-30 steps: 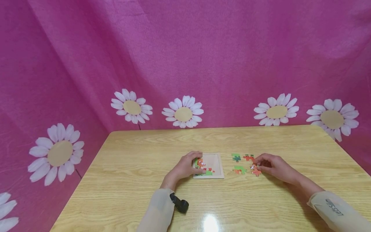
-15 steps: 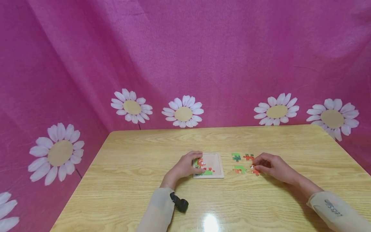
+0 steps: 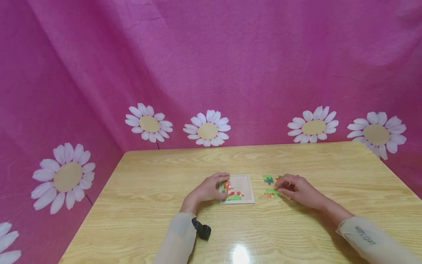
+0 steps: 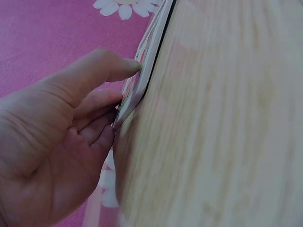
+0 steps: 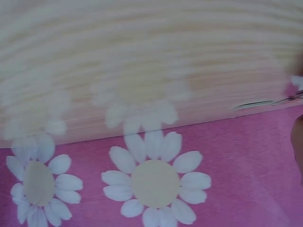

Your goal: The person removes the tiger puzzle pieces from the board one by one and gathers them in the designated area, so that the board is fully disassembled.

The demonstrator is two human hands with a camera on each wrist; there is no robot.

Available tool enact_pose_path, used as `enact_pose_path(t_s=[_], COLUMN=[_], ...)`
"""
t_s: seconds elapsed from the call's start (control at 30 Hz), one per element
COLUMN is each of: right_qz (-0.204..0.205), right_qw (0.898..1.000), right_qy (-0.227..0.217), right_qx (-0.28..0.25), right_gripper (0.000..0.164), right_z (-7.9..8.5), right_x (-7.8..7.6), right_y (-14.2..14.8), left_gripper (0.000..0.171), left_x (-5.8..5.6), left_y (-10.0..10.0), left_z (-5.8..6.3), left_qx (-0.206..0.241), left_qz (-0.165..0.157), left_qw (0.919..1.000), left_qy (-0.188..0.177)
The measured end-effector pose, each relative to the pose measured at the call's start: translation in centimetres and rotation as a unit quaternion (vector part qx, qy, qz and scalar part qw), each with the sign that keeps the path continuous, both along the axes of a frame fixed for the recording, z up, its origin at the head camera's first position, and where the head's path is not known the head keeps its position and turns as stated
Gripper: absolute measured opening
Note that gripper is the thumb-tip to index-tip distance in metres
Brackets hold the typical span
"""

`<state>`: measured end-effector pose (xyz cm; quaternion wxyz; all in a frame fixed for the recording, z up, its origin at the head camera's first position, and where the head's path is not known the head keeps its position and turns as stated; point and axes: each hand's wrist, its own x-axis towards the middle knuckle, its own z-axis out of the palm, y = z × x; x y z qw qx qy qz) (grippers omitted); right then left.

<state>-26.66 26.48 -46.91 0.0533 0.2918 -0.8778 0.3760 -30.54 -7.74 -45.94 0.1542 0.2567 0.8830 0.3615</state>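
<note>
Holding the puzzle tray (image 3: 242, 183) firm against the table (image 3: 138, 205) with my left hand (image 3: 207, 189) should serve best, I judge, leaving my right hand (image 3: 299, 190) to take each loose piece by its edges — level, turned to suit its neighbours, then pressed straight down. My left hand grips the tray's left side, thumb toward the near corner, fingers toward the far one, beside the fitted pieces (image 3: 235, 197). To the tray's right, my right hand curls low among the loose pieces (image 3: 271, 192), thumb and forefinger bent close — whether they pinch one, I cannot tell.
</note>
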Motion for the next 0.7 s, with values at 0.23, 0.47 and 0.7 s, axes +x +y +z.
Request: enact_pose_path(t_s=[0.23, 0.47, 0.7], right_qz=[0.004, 0.018, 0.045], right_qw=[0.999, 0.998, 0.996], right_qy=[-0.051, -0.064, -0.082], right_qx=[0.004, 0.004, 0.014], right_gripper=[0.012, 0.015, 0.021], right_z=[0.4, 0.6, 0.8], right_x=[-0.3, -0.7, -1.0], right_y=[-2.7, -5.6, -8.0], left_gripper=[0.067, 0.066, 0.065], left_x=[-0.1, -0.2, -0.3], left_y=[-0.2, -0.2, -0.2], left_z=[-0.1, -0.2, -0.3], left_qx=[0.009, 0.012, 0.009], left_qz=[-0.005, -0.006, -0.009], left_qw=[0.9999, 0.9999, 0.9999], left_qy=[-0.005, -0.01, -0.005])
